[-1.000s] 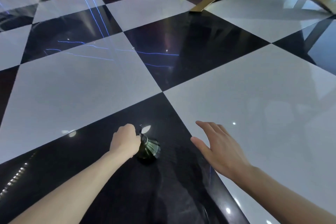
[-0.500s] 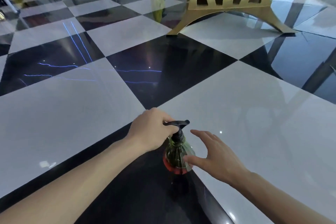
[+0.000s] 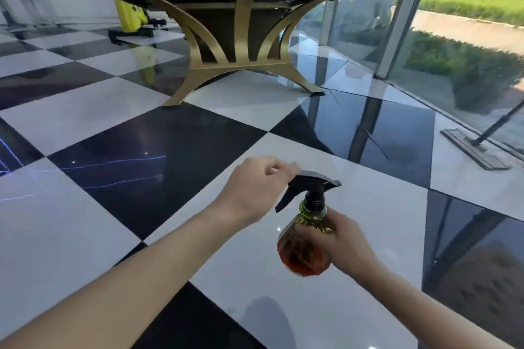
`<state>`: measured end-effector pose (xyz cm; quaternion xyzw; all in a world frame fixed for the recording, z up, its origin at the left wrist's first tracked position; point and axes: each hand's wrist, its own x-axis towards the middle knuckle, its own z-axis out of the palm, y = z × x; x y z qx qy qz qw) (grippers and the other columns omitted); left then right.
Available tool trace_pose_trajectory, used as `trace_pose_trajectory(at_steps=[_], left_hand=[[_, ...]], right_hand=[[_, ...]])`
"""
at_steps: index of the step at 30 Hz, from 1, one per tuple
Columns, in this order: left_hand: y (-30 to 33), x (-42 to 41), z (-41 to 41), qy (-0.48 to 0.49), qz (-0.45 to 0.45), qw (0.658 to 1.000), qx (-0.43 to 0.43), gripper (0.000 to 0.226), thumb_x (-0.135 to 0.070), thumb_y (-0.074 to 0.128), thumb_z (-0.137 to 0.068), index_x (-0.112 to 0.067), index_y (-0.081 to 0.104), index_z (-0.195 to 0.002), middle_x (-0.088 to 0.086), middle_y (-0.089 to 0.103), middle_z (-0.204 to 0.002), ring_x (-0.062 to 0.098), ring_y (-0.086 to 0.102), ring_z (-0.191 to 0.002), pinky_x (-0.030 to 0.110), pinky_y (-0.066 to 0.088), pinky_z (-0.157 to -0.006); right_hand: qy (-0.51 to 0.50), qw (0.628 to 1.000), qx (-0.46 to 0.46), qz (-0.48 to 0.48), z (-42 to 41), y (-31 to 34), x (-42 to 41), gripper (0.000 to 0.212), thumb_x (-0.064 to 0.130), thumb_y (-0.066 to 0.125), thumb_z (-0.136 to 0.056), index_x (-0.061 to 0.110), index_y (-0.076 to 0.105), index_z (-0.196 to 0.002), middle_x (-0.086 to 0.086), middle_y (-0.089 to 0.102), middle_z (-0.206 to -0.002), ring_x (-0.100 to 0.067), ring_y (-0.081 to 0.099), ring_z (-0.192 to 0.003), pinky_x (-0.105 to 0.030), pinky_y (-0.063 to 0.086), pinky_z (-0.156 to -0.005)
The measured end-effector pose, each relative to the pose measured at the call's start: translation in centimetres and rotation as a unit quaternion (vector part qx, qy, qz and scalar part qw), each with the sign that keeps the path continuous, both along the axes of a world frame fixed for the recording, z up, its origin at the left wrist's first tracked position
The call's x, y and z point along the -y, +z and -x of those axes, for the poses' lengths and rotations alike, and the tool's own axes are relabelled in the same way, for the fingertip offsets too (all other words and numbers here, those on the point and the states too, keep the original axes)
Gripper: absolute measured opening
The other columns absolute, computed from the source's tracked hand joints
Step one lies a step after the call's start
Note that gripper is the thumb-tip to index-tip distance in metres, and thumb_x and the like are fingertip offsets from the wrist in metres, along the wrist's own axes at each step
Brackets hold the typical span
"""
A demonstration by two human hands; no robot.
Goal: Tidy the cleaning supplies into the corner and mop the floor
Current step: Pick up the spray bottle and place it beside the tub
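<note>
A spray bottle (image 3: pixel 304 249) with a green-and-amber body and a black trigger head is held up above the checkered floor (image 3: pixel 119 110). My right hand (image 3: pixel 341 244) grips its round body from the right side. My left hand (image 3: pixel 255 190) is curled at the rear tip of the trigger head, fingertips pinching it. A flat mop (image 3: pixel 476 147) lies on the floor at the right by the glass wall, its handle slanting up out of view.
A table with a gold arched base (image 3: pixel 241 65) stands ahead. Behind it at the left sits a yellow machine (image 3: pixel 131 17). Glass walls with metal posts (image 3: pixel 402 14) close off the right side. Glossy black and white tiles stretch to the left.
The bottle came up off the floor in my left hand. My right hand closed round its body, and my left hand slid back to the rear of the trigger head. The view tilted up.
</note>
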<state>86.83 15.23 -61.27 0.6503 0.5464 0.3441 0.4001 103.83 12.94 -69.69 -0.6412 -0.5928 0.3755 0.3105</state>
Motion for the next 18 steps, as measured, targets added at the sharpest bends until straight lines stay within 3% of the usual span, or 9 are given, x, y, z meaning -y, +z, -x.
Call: trace_pose_trajectory(at_steps=[3,6,9,11,13,15,18], left_hand=[[-0.5,-0.9,-2.5,0.047,0.058,0.991,0.107,0.031,-0.039,0.05,-0.095,-0.013,0.066,-0.102,0.007,0.067,-0.102,0.024,0.065,-0.096,0.041,0.056,-0.085],[-3.2,-0.7,-5.9,0.023,0.148,0.977,0.152,0.023,-0.033,0.055,-0.093,-0.016,0.064,-0.106,0.009,0.064,-0.11,0.025,0.063,-0.099,0.04,0.054,-0.085],[-6.6,1.0,-10.7,-0.092,0.202,0.965,0.141,0.047,-0.029,0.069,-0.082,-0.02,0.055,-0.127,0.002,0.059,-0.121,0.02,0.06,-0.107,0.038,0.053,-0.089],[-7.9,3.1,-14.8,-0.194,0.179,0.958,0.115,0.06,-0.025,0.073,-0.082,-0.026,0.047,-0.136,-0.005,0.052,-0.131,0.016,0.054,-0.116,0.032,0.049,-0.091],[-8.0,5.9,-19.3,-0.299,0.149,0.938,0.093,0.067,-0.026,0.078,-0.077,-0.033,0.044,-0.133,-0.015,0.049,-0.129,0.012,0.051,-0.119,0.024,0.046,-0.089],[-7.8,8.9,-23.0,-0.388,0.132,0.905,0.111,0.072,-0.027,0.084,-0.064,-0.036,0.048,-0.125,-0.018,0.057,-0.121,0.007,0.056,-0.113,0.019,0.048,-0.087],[-7.2,13.6,-27.6,-0.47,0.132,0.862,0.137,0.078,-0.008,0.086,-0.064,-0.024,0.051,-0.13,-0.009,0.065,-0.113,0.0,0.064,-0.1,0.011,0.051,-0.078]], right_hand=[[-0.079,0.997,-0.001,0.0,-4.1,1.5,1.0,0.014,0.036,0.072,-0.078,0.024,0.068,-0.085,0.008,0.072,-0.079,-0.008,0.067,-0.079,-0.031,0.054,-0.074],[-0.159,0.987,0.008,-0.01,-8.7,3.2,3.1,0.014,0.035,0.072,-0.079,0.023,0.068,-0.084,0.008,0.071,-0.078,-0.009,0.066,-0.078,-0.026,0.051,-0.07],[-0.227,0.973,0.012,-0.031,-12.7,5.0,6.3,0.014,0.037,0.071,-0.08,0.024,0.07,-0.086,0.011,0.071,-0.08,-0.004,0.065,-0.078,-0.018,0.048,-0.066],[-0.265,0.963,0.014,-0.051,-15.1,6.0,9.3,0.013,0.035,0.071,-0.081,0.023,0.07,-0.086,0.011,0.071,-0.079,0.0,0.065,-0.076,-0.016,0.046,-0.064],[-0.304,0.95,0.021,-0.066,-17.5,6.6,13.2,0.011,0.034,0.07,-0.081,0.023,0.07,-0.086,0.012,0.072,-0.079,0.003,0.065,-0.074,-0.011,0.045,-0.062],[-0.337,0.938,0.024,-0.077,-19.4,7.0,17.2,0.013,0.034,0.07,-0.081,0.024,0.071,-0.089,0.011,0.073,-0.083,0.004,0.066,-0.076,-0.008,0.047,-0.065],[-0.39,0.916,0.038,-0.084,-21.9,7.9,23.4,0.016,0.035,0.071,-0.081,0.024,0.072,-0.094,0.01,0.074,-0.088,-0.001,0.067,-0.083,-0.018,0.051,-0.076]])
